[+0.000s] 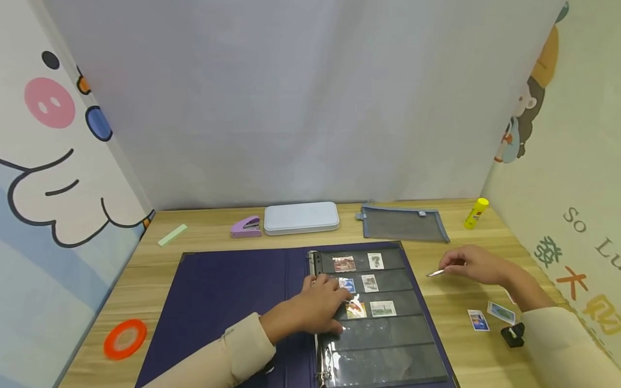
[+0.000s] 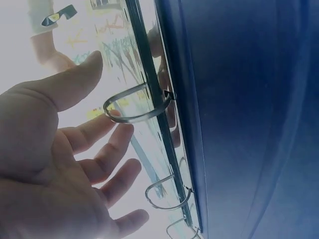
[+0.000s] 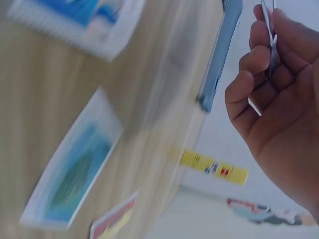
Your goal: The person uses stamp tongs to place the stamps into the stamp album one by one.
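Observation:
An open stamp album (image 1: pixel 233 302) with dark blue covers lies on the table, and its ring binding (image 2: pixel 137 117) shows in the left wrist view. On its black pocket page (image 1: pixel 388 331), several stamps (image 1: pixel 383 308) sit in the upper three rows. My left hand (image 1: pixel 322 304) rests over the page's inner edge, beside the rings, fingers spread and loosely bent, holding nothing. To the right of the album, my right hand (image 1: pixel 477 264) pinches metal tweezers (image 1: pixel 435 273) above the table. Nothing can be seen between their tips. Nearer my right sleeve lie loose stamps (image 1: pixel 478 320).
Along the back stand a purple stapler (image 1: pixel 246 227), a pale case (image 1: pixel 302 218), a grey mesh pouch (image 1: pixel 405 223) and a yellow glue stick (image 1: pixel 476 213). An orange tape roll (image 1: pixel 125 339) and a green strip (image 1: pixel 172 235) lie left. A small black object (image 1: pixel 512 335) sits by my right sleeve.

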The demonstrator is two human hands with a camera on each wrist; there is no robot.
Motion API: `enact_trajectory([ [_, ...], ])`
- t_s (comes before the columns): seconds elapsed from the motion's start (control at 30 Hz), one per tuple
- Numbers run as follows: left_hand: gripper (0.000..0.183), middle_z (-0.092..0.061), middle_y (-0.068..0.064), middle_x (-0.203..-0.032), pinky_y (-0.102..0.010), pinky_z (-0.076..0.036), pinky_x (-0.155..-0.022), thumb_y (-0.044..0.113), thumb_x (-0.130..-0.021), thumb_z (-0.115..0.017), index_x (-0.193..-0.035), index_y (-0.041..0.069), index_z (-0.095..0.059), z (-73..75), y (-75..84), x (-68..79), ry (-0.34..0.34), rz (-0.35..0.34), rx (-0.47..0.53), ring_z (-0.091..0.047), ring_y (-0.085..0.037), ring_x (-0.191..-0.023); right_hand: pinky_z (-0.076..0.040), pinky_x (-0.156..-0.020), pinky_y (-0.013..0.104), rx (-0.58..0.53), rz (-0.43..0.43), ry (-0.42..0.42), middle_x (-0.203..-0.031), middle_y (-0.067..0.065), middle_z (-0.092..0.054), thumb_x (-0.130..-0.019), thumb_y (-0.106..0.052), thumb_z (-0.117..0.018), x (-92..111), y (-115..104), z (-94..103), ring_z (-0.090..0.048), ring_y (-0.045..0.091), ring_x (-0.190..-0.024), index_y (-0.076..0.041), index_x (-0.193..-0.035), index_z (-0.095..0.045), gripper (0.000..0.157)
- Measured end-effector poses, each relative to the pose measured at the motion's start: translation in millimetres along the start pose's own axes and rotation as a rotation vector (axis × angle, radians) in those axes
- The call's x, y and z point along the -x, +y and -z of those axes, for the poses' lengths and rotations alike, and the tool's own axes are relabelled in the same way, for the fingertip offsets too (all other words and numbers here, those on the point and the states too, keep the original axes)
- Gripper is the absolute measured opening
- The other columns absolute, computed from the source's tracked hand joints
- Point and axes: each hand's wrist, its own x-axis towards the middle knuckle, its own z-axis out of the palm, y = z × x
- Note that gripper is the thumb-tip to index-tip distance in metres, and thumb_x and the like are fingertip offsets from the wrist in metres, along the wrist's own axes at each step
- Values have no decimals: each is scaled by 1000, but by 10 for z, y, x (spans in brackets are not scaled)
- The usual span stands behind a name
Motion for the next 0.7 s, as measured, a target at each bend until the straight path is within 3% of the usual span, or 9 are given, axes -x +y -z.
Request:
enact_trajectory([
  [0.13,61,-55,4,-124,-53,-29,-106,52,-77,-74,-130,30,-53,-29,36,75,15,4,-12,-43,-20,-122,-41,-63,21,-3,-22,-3,-86,2,-67,-96,-13,-55,245,126,70,-48,-3,-72,-9,-94,-67,13],
  [0.27,59,-57,6,-122,-55,-30,-105,55,-74,-75,-124,30,-55,-114,94,121,17,-14,-35,-44,-19,-118,-44,-50,22,-68,-102,-48,-82,-2,-65,-97,-14,-54,503,213,122,-49,-2,-61,-8,-94,-67,15],
  [0.37,60,-57,6,-119,-56,-31,-104,56,-71,-76,-120,28,-56,-176,146,128,20,-7,-52,-45,-19,-116,-40,-43,23,-110,-163,-72,-71,-8,-57,-96,-15,-55,667,259,131,-42,-2,-53,-8,-92,-67,15],
  [0.47,56,-60,5,-114,-56,-31,-103,54,-69,-79,-113,26,-58,-212,188,116,19,22,-46,-46,-19,-112,-35,-48,23,-111,-195,-81,-67,-13,-48,-95,-14,-56,787,296,125,-40,-3,-57,-7,-91,-67,14],
  [0.7,47,-61,9,-104,-56,-30,-102,48,-66,-83,-102,29,-59,-235,221,93,10,67,-7,-45,-16,-105,-33,-49,24,-188,-212,-130,-69,-17,-48,-94,-9,-55,976,379,111,-41,-4,-59,-1,-92,-66,14],
])
